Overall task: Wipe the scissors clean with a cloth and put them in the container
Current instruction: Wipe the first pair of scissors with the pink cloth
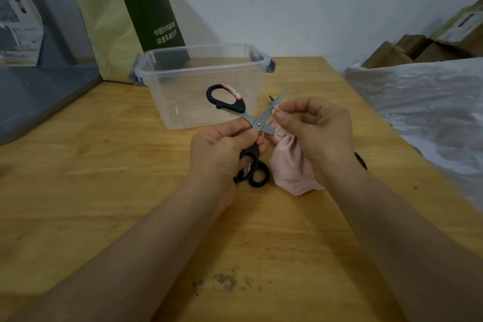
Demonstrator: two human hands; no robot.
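Now left fingers (pixel 241 137) grip scissors (pixel 258 124), right fingers (pixel 286 115) pinch cloth (pixel 290 165).

Green paper bag (pixel 104 29) at wooden table's (pixel 104 204) back edge, cardboard boxes (pixel 407 49) right.

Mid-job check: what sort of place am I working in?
Probably a storeroom or back workroom: cardboard boxes stacked at the far right, plastic sheeting draped over something beside the plain wooden table, and a paper bag leaning against the wall.

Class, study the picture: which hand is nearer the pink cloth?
Right. The right hand pinches the cloth around a blade; the left hand, just left of it, grips the scissors by a handle.
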